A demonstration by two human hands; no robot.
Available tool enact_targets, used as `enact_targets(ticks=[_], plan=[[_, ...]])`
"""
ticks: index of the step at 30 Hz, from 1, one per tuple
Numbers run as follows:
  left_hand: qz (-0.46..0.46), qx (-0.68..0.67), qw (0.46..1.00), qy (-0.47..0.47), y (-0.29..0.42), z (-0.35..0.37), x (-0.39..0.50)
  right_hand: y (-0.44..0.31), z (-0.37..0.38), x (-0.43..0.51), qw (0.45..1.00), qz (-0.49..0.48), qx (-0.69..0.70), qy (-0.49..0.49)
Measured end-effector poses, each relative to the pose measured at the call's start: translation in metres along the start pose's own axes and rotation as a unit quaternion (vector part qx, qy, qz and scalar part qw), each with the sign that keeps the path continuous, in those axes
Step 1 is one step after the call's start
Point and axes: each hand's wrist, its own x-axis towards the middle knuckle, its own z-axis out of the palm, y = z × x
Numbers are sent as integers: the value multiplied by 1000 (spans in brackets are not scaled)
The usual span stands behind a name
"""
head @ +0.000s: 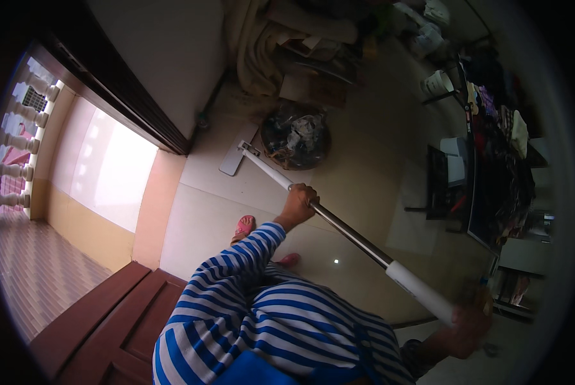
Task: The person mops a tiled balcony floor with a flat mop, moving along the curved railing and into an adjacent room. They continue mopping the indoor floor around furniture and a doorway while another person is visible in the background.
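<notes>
A flat mop runs diagonally across the view, with a metal and white pole [352, 235]. My left hand [301, 199] is wrapped around the pole's middle, near the joint of the white lower tube and the metal section. My right hand [471, 327], blurred and dim, grips the thick white handle [420, 291] near its upper end. The flat rectangular mop head [231, 161] lies on the pale floor tiles [210, 202]. Beside it stands a round basket lined with dark plastic [296, 137], holding crumpled waste.
An open doorway with a dark red panelled door [143, 317] lies to the left, and a balcony balustrade [20, 144] outside. Behind the basket, cloths and cardboard [311, 89] are piled. On the right are a cluttered table [499, 159], a chair [444, 168] and a white bucket [437, 83].
</notes>
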Motion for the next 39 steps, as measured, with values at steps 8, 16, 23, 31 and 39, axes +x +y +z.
enact_targets(ticks=[8, 16, 23, 31, 39], plan=[[-27, 107, 983, -147, -1, 51, -23, 38, -60, -27, 951, 168, 245, -88], [-62, 136, 977, -151, 91, 175, -91, 70, -208, -34, 955, 149, 234, -104], [-72, 45, 974, -211, 179, 227, -107, 80, -299, -5, 930, 137, 333, -74], [-128, 169, 972, -104, 97, 168, -126, 156, -258, -27, 897, 269, 335, -100], [-269, 337, 897, -99, -20, 32, -175, 168, -83, -61, 841, 250, 313, -363]])
